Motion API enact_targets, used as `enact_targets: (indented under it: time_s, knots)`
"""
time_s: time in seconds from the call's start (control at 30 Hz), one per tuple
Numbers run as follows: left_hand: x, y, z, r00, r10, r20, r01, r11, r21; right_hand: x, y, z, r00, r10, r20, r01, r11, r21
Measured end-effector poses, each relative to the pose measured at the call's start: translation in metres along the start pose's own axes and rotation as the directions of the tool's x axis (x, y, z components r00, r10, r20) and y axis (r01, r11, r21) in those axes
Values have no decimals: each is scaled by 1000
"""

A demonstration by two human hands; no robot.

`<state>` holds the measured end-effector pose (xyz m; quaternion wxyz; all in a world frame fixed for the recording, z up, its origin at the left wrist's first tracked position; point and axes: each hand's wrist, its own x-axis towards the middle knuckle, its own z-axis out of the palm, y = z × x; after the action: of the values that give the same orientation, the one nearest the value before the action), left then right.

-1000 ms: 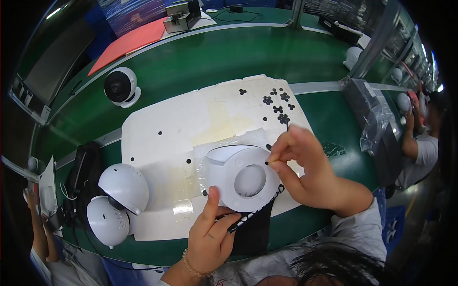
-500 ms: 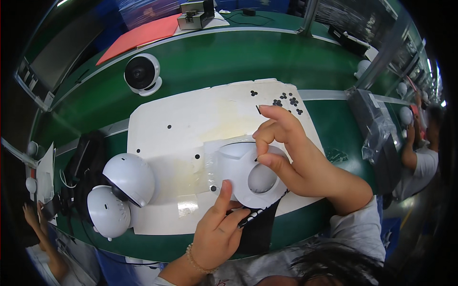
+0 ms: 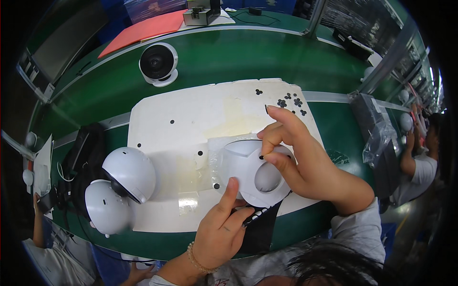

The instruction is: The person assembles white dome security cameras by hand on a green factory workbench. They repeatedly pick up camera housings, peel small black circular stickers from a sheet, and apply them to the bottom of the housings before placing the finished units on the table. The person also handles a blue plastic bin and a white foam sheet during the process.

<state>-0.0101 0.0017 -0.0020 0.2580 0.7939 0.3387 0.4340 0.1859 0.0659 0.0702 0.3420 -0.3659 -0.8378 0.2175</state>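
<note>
A white rounded housing (image 3: 243,164) with an oval grey recess lies on clear plastic wrap in front of me. My right hand (image 3: 305,167) arches over its right side, thumb against the housing at a small black round pad (image 3: 261,157). A thin dark piece shows at its index fingertip. The pad's exact contact with the thumb is hard to make out. My left hand (image 3: 222,221) pinches a black sheet with white dots (image 3: 258,215) between thumb and curled fingers at the housing's near edge. Its index finger points up beside the housing.
Under the work lies a pale board (image 3: 164,136) with scattered black pads (image 3: 282,103). Two white dome cameras (image 3: 130,172) stand at its left. Another camera (image 3: 157,63) sits on the green strip beyond. A dark grey box (image 3: 374,128) with plastic film is at right. People work at both sides.
The camera on the far green strip has moved right. My view has shifted slightly. Both my hands keep nearly the same pose at the housing. At lower left, another person's hand has come into view.
</note>
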Motion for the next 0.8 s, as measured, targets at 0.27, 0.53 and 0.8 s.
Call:
enact_targets:
  time_s: [0.27, 0.53, 0.8]
  knots:
    - [3, 2, -2, 1000, -14, -7, 14, 1000, -3, -16, -24, 3, 962, -219, -164, 91, 821, -563]
    - [5, 0, -3, 999, -18, 51, 18, 1000, -5, -29, -21, 23, 988, -101, -118, 72, 971, -228]
    - [2, -1, -3, 999, -29, 46, 31, 999, -42, -28, -24, 21, 999, -44, -9, 40, 964, -263]
